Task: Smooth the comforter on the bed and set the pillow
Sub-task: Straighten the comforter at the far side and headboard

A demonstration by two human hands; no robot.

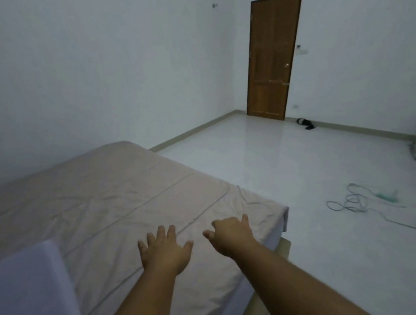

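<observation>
Wrinkled beige comforter (109, 208); left hand (164, 253) and right hand (232, 235) rest on it, grips wide.

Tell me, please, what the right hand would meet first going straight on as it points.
Probably the raised wrinkle in the comforter just ahead of the right hand; depth is hard to judge.

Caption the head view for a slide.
Left hand and right hand rest open on the beige comforter near its edge, pale pillow beside them.
</observation>
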